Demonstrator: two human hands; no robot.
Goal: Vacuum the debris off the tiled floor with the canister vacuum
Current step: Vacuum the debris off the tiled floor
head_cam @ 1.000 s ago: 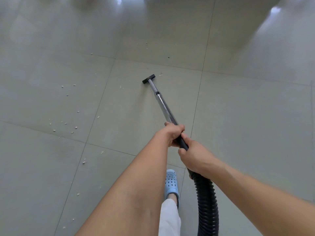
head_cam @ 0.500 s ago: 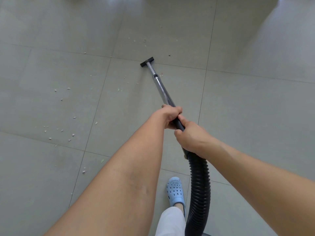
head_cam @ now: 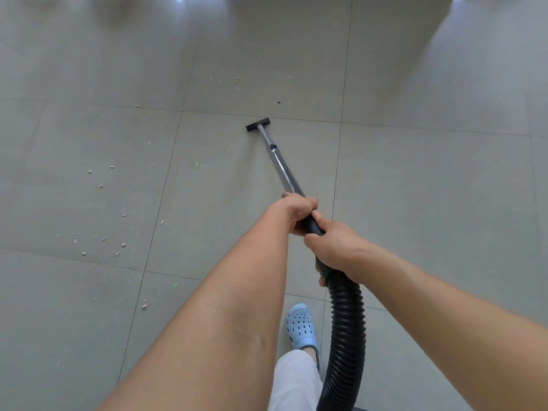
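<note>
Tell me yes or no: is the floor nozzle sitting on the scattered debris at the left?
No, the floor nozzle lies clear of that debris.

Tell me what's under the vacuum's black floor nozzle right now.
The nozzle sits flat on grey floor tile just below a grout line. Its footprint is covered, so debris beneath can't be seen; loose bits lie beyond it.

1. The floor (head_cam: 415, 203) is pale grey-green tile with thin dark grout lines.
2. The nozzle (head_cam: 258, 125) is black.
3. The tube (head_cam: 283, 170) is shiny silver.
4. The hose (head_cam: 345, 327) is black and ribbed.
5. The shoe (head_cam: 301, 326) is light blue with dark holes.
6. The trouser leg (head_cam: 293, 381) is white.
7. The crumbs (head_cam: 100, 241) on the left are whitish, some pink or green.
</note>
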